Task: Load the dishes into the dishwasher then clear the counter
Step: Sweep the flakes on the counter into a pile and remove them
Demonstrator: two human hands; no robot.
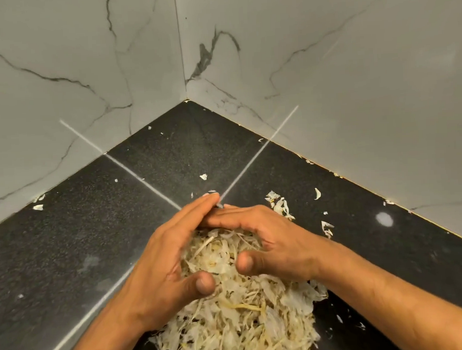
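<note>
A heap of pale, dry vegetable peels (240, 316) lies on the black speckled counter (76, 250), near the front middle of the head view. My left hand (165, 261) and my right hand (276, 242) cup the far end of the heap from either side. Their fingertips meet over the top, with the left fingers lying over the right ones. Both thumbs press into the peels from the near side. The peels under my palms are hidden. No dishes or dishwasher are in view.
The counter ends in a corner formed by two grey marble-look walls (325, 62). Loose peel scraps (279, 205) lie scattered to the right of my hands, along the right wall edge and at the left wall edge (38, 207). Pale grout lines cross the counter.
</note>
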